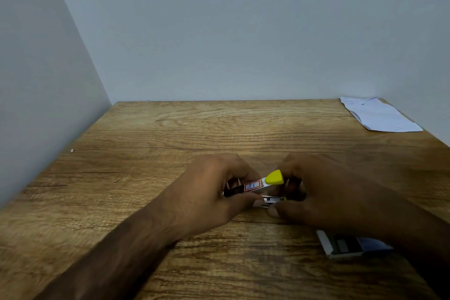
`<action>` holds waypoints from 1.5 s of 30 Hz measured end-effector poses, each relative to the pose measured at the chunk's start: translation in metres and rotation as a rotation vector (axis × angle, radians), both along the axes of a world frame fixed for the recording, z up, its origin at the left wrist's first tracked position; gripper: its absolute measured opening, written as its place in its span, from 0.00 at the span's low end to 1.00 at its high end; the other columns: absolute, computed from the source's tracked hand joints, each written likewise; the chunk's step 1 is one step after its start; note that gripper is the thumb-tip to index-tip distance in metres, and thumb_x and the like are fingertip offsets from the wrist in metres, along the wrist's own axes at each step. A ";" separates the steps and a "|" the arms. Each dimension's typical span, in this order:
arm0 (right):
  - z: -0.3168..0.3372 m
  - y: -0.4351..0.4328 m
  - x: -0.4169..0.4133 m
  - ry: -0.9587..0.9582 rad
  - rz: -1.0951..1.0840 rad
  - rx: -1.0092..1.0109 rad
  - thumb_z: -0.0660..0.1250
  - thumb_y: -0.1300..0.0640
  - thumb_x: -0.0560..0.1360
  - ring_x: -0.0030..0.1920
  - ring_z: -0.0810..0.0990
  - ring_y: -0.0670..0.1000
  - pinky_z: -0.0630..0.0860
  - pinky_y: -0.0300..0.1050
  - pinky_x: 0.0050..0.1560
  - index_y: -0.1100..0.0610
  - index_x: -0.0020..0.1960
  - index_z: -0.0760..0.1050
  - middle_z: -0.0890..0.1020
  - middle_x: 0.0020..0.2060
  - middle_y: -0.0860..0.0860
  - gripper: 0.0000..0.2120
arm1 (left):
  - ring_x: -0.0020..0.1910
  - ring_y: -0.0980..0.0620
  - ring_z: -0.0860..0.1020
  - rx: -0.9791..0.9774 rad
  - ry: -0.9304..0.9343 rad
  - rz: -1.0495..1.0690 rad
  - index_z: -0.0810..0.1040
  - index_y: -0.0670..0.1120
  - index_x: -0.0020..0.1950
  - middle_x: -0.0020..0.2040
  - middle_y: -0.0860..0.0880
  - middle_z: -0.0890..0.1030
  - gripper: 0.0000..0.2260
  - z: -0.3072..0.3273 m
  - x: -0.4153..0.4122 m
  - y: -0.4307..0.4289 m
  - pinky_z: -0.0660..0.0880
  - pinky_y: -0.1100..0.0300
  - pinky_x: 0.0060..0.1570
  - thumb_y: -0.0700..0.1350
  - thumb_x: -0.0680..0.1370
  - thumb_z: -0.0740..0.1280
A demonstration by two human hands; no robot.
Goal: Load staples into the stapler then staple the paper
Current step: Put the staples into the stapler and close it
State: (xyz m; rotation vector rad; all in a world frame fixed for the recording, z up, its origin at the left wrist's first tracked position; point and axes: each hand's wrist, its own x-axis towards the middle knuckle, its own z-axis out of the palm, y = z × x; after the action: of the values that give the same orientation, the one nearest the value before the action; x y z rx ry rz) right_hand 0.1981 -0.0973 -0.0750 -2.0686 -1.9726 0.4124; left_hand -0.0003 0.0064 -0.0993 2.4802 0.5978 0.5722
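A small stapler (pixel 261 185) with a yellow tip and a red-framed label lies between my hands at the middle of the wooden table (pixel 170 134). Its top arm is lifted, and the metal staple channel (pixel 271 200) shows below it. My left hand (pixel 209 190) grips the stapler's black rear end. My right hand (pixel 316 190) has its fingers closed at the front end, by the yellow tip and the channel. Whether it pinches staples is hidden. White paper (pixel 379 114) lies at the far right corner.
A small open staple box (pixel 345 245) lies near the front right, partly under my right forearm. Grey walls close the table on the left and at the back. A tiny white speck (pixel 72 150) sits near the left edge.
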 end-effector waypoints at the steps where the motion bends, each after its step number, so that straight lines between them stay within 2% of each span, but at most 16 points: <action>1: 0.000 -0.001 -0.001 -0.012 -0.003 0.012 0.68 0.33 0.62 0.39 0.76 0.37 0.69 0.35 0.34 0.39 0.44 0.78 0.78 0.40 0.39 0.15 | 0.42 0.59 0.79 0.000 0.000 -0.004 0.86 0.56 0.51 0.40 0.62 0.80 0.07 0.000 0.000 0.000 0.70 0.68 0.38 0.51 0.74 0.78; 5: 0.002 -0.003 -0.004 -0.043 -0.004 0.093 0.65 0.34 0.61 0.37 0.77 0.36 0.70 0.35 0.33 0.41 0.45 0.79 0.81 0.35 0.38 0.17 | 0.40 0.59 0.79 -0.037 -0.056 -0.002 0.86 0.55 0.51 0.40 0.59 0.82 0.07 -0.002 0.000 0.000 0.71 0.67 0.36 0.51 0.74 0.77; 8: 0.002 -0.003 -0.004 -0.018 0.006 0.136 0.67 0.37 0.62 0.36 0.78 0.38 0.75 0.39 0.35 0.41 0.46 0.79 0.82 0.36 0.39 0.15 | 0.38 0.54 0.80 -0.099 -0.130 0.002 0.85 0.56 0.49 0.39 0.57 0.83 0.07 -0.005 0.001 0.003 0.77 0.54 0.36 0.50 0.73 0.78; 11: -0.001 -0.002 -0.002 0.078 0.021 0.224 0.72 0.41 0.64 0.38 0.81 0.40 0.78 0.41 0.35 0.42 0.46 0.78 0.83 0.37 0.39 0.12 | 0.35 0.52 0.80 -0.158 -0.181 0.028 0.85 0.55 0.46 0.36 0.54 0.81 0.07 -0.008 0.002 0.005 0.78 0.53 0.35 0.48 0.72 0.80; 14: -0.008 0.002 -0.002 0.289 0.010 0.315 0.76 0.47 0.65 0.34 0.82 0.45 0.81 0.48 0.35 0.44 0.45 0.80 0.84 0.36 0.44 0.10 | 0.32 0.54 0.75 -0.233 -0.260 0.042 0.82 0.54 0.39 0.33 0.51 0.76 0.10 -0.010 0.003 0.007 0.71 0.58 0.33 0.43 0.71 0.81; 17: -0.011 0.007 0.000 0.543 -0.014 0.359 0.79 0.53 0.66 0.37 0.85 0.54 0.84 0.55 0.38 0.48 0.50 0.82 0.86 0.40 0.50 0.13 | 0.33 0.52 0.73 -0.321 -0.361 0.058 0.82 0.45 0.40 0.33 0.42 0.75 0.09 -0.010 0.004 0.008 0.70 0.58 0.34 0.41 0.70 0.81; 19: -0.012 0.008 0.003 0.759 -0.026 0.364 0.81 0.58 0.66 0.38 0.87 0.56 0.85 0.54 0.38 0.53 0.52 0.83 0.88 0.41 0.54 0.15 | 0.32 0.46 0.74 -0.363 -0.431 0.064 0.81 0.36 0.43 0.36 0.32 0.76 0.13 -0.009 0.004 0.007 0.73 0.53 0.35 0.44 0.71 0.80; 21: -0.012 0.009 0.005 0.935 -0.019 0.346 0.80 0.59 0.66 0.39 0.88 0.54 0.84 0.47 0.38 0.56 0.52 0.84 0.88 0.42 0.56 0.15 | 0.32 0.33 0.78 -0.402 -0.480 0.058 0.80 0.30 0.46 0.38 0.26 0.77 0.21 -0.007 0.004 0.006 0.80 0.39 0.38 0.48 0.71 0.80; 23: -0.013 0.010 0.004 1.052 -0.009 0.351 0.79 0.60 0.65 0.42 0.88 0.54 0.83 0.45 0.40 0.59 0.52 0.85 0.89 0.42 0.57 0.15 | 0.36 0.24 0.78 -0.440 -0.502 0.068 0.81 0.30 0.48 0.39 0.23 0.78 0.23 -0.004 0.004 0.006 0.79 0.29 0.43 0.50 0.70 0.80; 24: -0.014 0.010 0.004 1.075 -0.010 0.364 0.78 0.60 0.65 0.43 0.88 0.54 0.83 0.45 0.40 0.59 0.52 0.85 0.89 0.43 0.57 0.15 | 0.35 0.25 0.79 -0.438 -0.498 0.073 0.83 0.32 0.47 0.39 0.23 0.79 0.21 -0.004 0.005 0.006 0.79 0.29 0.43 0.50 0.70 0.80; 28: -0.016 0.010 -0.003 0.929 0.019 0.432 0.77 0.59 0.68 0.44 0.88 0.56 0.85 0.47 0.42 0.58 0.56 0.85 0.89 0.44 0.54 0.17 | 0.31 0.45 0.71 -0.350 -0.428 0.049 0.87 0.50 0.40 0.32 0.31 0.74 0.03 -0.008 0.008 0.001 0.71 0.50 0.33 0.45 0.73 0.79; 33: -0.015 0.010 -0.008 0.816 0.061 0.483 0.76 0.62 0.71 0.43 0.88 0.53 0.86 0.50 0.44 0.54 0.58 0.85 0.89 0.45 0.50 0.16 | 0.32 0.48 0.74 -0.324 -0.419 0.078 0.88 0.49 0.45 0.33 0.38 0.78 0.03 -0.011 0.010 -0.004 0.77 0.50 0.34 0.44 0.73 0.79; 36: -0.013 0.010 -0.009 0.761 0.071 0.507 0.76 0.62 0.71 0.44 0.88 0.55 0.85 0.56 0.45 0.54 0.58 0.85 0.89 0.46 0.52 0.15 | 0.37 0.41 0.79 -0.252 -0.399 0.105 0.88 0.49 0.46 0.36 0.39 0.82 0.04 -0.010 0.011 -0.007 0.79 0.44 0.38 0.46 0.72 0.78; 38: -0.013 0.009 -0.009 0.713 0.079 0.519 0.76 0.61 0.71 0.43 0.87 0.56 0.85 0.58 0.44 0.54 0.57 0.85 0.88 0.44 0.53 0.14 | 0.37 0.43 0.79 -0.229 -0.399 0.108 0.88 0.50 0.46 0.36 0.42 0.83 0.04 -0.009 0.010 -0.010 0.78 0.47 0.38 0.46 0.72 0.78; 42: -0.010 0.007 -0.012 0.677 0.078 0.545 0.76 0.63 0.72 0.38 0.86 0.48 0.84 0.46 0.40 0.52 0.55 0.85 0.87 0.41 0.49 0.13 | 0.34 0.56 0.76 -0.207 -0.418 0.103 0.86 0.55 0.41 0.33 0.46 0.80 0.04 -0.008 0.012 -0.011 0.74 0.58 0.35 0.46 0.72 0.78; 45: -0.010 0.006 -0.015 0.623 0.077 0.561 0.76 0.62 0.72 0.39 0.86 0.50 0.84 0.54 0.40 0.49 0.54 0.85 0.87 0.40 0.49 0.13 | 0.33 0.49 0.78 -0.168 -0.400 0.121 0.85 0.53 0.38 0.32 0.47 0.81 0.03 -0.009 0.013 -0.014 0.76 0.54 0.32 0.49 0.72 0.77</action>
State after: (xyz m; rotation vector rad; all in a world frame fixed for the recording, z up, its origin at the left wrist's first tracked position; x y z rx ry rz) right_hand 0.1835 -0.0915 -0.0853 -1.3154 -1.5547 0.3964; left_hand 0.0128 -0.0071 -0.1081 2.1023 0.6078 0.9917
